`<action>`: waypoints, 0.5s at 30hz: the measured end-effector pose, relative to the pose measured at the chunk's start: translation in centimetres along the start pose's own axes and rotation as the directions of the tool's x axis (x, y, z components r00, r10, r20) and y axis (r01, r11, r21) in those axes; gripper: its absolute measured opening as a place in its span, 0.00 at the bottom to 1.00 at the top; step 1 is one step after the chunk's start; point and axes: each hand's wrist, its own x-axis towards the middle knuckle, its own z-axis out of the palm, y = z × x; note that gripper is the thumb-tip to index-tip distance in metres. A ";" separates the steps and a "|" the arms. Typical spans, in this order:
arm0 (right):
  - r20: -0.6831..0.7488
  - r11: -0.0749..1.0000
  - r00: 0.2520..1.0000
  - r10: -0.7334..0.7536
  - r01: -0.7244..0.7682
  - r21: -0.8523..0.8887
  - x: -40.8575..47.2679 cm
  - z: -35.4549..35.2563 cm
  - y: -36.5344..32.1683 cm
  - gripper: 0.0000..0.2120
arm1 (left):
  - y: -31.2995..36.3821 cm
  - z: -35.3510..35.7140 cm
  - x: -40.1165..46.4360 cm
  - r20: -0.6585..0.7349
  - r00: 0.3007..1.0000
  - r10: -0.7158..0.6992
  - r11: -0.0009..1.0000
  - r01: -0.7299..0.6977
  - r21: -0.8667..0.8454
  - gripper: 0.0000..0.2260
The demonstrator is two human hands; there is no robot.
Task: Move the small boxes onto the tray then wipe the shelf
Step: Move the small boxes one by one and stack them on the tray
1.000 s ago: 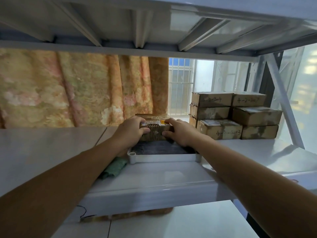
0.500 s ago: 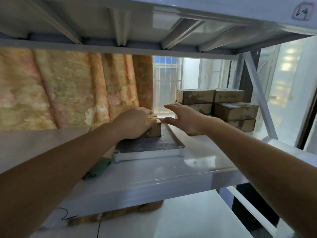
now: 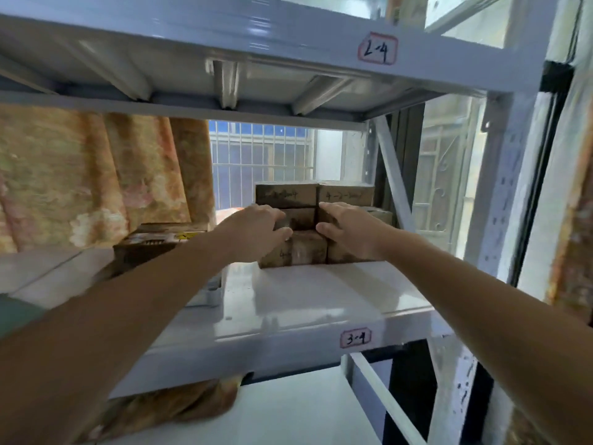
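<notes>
Head view: both hands reach forward into the stack of small boxes (image 3: pixel 316 223) at the back right of the shelf (image 3: pixel 321 303). Left hand (image 3: pixel 256 229) has fingers spread and slightly curved, touching the left end of the middle-row box (image 3: pixel 298 218); right hand (image 3: pixel 351 229) has fingers extended, at that box's right end. Neither clamps yet, from what shows. The box lies straight ahead, between the two hands, long axis running left-right, so the hands bracket its short ends. Both are about equally near. One box (image 3: pixel 154 242) already sits on the tray (image 3: pixel 211 295), which lies down-left of the stack, mostly hidden by the left forearm. Green cloth (image 3: pixel 16 313) at the left edge, untouched. Likely next: squeeze the ends, pull toward the body, swing left to the tray.
</notes>
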 end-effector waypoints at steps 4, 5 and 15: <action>-0.049 0.996 0.998 0.040 -0.044 -0.079 -0.9 0.1 4.3 0.29 | 4.2 0.9 1.9 -0.037 0.999 0.027 1.000 -0.027 -0.010 0.15; -0.058 0.994 0.997 0.043 -0.049 -0.102 -0.9 0.3 5.0 0.30 | 4.9 1.1 2.4 -0.041 0.999 0.030 1.000 -0.030 0.005 0.16; -0.062 0.954 0.976 0.210 -0.219 -0.205 0.5 -1.1 8.1 0.30 | 6.2 2.6 7.5 -0.042 0.999 0.028 0.994 -0.023 0.105 0.19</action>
